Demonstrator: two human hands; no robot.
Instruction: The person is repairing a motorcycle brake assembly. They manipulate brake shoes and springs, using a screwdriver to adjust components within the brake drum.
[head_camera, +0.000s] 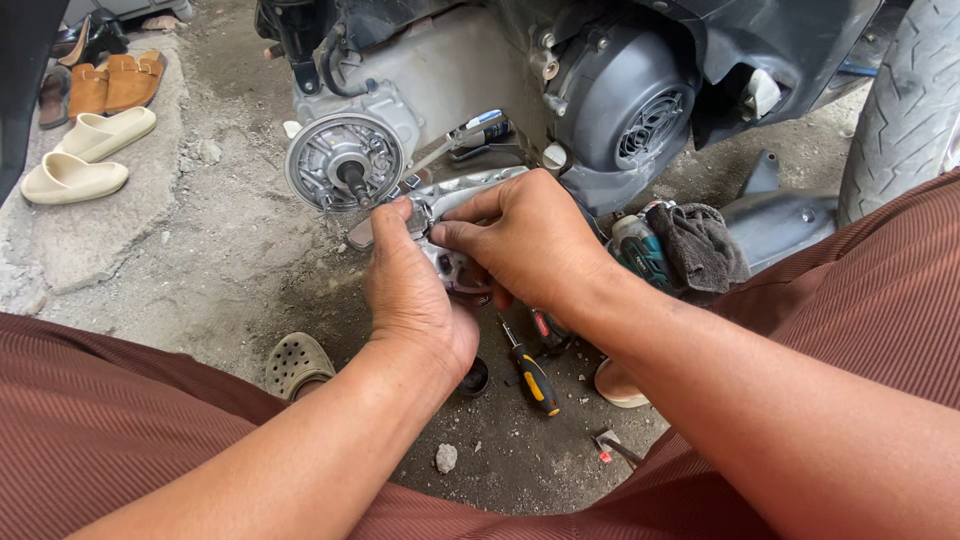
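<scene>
Both hands (470, 260) around the silver metal part (450, 262), below the round hub (345, 160).

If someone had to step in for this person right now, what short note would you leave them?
Left hand: gripping a small silver metal part, thumb pressed on its top.
Right hand: fingers pinching the same part from the other side.
Both are held low in front of the scooter engine, beside the exposed round clutch disc.
Done: the disc lies uncovered.
Left: the part is in hand, not mounted.
A yellow-handled screwdriver lies on the ground below.
</scene>
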